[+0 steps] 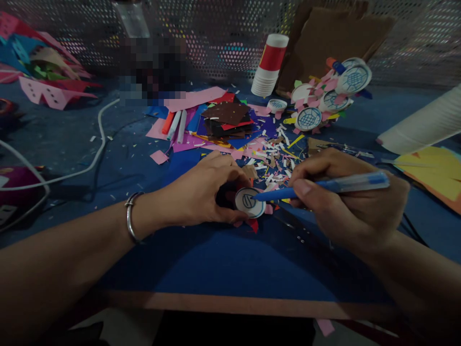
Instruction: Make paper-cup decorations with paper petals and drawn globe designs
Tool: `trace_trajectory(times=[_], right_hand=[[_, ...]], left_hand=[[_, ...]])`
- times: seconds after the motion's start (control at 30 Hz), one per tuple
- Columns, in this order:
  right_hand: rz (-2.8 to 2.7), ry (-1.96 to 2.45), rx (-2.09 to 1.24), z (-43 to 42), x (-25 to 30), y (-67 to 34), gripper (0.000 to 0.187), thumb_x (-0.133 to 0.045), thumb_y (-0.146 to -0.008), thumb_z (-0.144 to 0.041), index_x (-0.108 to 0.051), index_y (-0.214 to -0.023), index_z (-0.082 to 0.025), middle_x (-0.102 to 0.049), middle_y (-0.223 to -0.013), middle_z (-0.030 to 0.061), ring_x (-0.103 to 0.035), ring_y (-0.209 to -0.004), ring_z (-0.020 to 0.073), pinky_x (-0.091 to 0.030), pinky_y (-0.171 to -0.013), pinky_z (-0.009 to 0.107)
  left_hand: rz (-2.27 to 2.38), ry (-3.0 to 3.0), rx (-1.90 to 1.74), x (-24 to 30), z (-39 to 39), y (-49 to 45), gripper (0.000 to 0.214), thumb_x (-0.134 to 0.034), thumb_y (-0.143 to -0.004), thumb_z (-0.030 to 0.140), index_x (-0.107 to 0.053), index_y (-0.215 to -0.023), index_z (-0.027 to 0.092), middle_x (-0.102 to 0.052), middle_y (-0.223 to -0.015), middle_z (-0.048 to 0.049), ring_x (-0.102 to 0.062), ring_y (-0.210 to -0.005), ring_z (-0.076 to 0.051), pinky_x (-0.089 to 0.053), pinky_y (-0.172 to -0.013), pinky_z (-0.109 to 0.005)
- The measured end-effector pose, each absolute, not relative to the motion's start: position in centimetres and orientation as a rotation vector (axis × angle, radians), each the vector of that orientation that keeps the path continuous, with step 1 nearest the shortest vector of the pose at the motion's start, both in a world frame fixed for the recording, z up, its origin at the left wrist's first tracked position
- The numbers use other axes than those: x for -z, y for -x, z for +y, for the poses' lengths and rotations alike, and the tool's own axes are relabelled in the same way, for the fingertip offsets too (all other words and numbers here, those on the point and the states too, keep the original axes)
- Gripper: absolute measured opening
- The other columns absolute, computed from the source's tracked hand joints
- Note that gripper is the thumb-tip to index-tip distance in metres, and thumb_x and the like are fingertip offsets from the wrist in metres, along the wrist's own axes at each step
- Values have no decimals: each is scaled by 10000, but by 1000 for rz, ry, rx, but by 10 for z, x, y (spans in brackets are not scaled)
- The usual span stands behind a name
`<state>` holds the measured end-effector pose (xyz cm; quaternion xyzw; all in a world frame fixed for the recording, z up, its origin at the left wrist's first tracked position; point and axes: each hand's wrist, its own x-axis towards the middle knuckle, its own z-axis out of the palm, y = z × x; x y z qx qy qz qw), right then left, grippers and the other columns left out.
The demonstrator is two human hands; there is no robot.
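Observation:
My left hand, with a metal bangle at the wrist, is closed around a small paper cup lying on its side, its white round bottom facing right. My right hand grips a blue marker whose tip touches the cup's bottom, where a blue ring and lines are drawn. Both hands rest on the blue table cover.
Paper scraps and a pile of coloured paper squares lie behind my hands. Cups with blue grid drawings sit at the back right, beside a stack of paper cups. Markers, a white cable and yellow paper lie around.

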<state>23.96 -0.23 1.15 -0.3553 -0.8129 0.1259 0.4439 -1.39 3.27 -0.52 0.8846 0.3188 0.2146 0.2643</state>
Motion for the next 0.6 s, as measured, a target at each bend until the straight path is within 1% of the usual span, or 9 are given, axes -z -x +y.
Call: trace_trajectory(times=[0.37,0.6], right_hand=[[-2047,888,-292,-2,-12,-237,172,-652,-914,-104,-652,-841,-260,-672,-684,-27,-593,-550,148,-412,-522,357],[-2054,876,-314,-4,-17,-238,201,-643,-877,-79,-626,-794,-261,-634,-644,-30,-573,-537,154,-392,-511,364]], left_hand=[[850,-2395,-565,5,33,15,439,-927,-789,440,-735,-1107,207,-716,-1084,-69,-615,-1041,-266,-475,-958,-438],[857,-2375,-532,2,33,14,418,-937,-791,431,-757,-1097,211,-724,-1096,-68,-610,-1053,-266,-467,-968,-433]])
